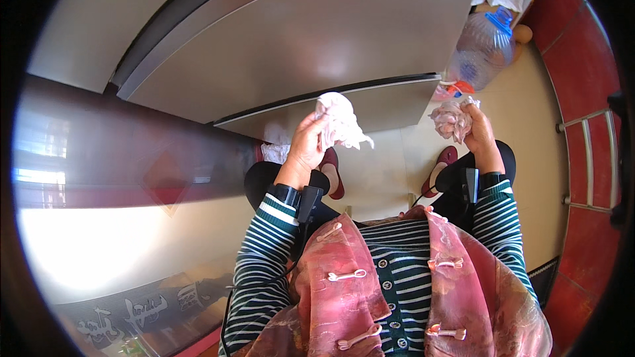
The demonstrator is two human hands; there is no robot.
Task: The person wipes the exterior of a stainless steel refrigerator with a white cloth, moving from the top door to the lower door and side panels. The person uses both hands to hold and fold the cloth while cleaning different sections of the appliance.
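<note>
My left hand (306, 144) grips a crumpled white cloth (340, 121) with a pinkish tint, and a loose tip of it sticks out to the right. In my right hand (480, 131) is a second bunched pale cloth (451, 120), pressed together between thumb and fingers. Both hands are held apart above my knees, in front of a grey metallic refrigerator (317, 29). The left cloth overlaps the black edge strip (387, 82) of its door in the picture; whether it touches the door cannot be told.
A large clear plastic water bottle (478, 49) with a blue neck stands right of the refrigerator, near a red-orange bag (461, 89). A red panel with metal rails (588, 158) runs along the right. White crumpled material (275, 152) lies low beside my left knee. My maroon shoes (337, 176) rest on pale floor tiles (377, 168).
</note>
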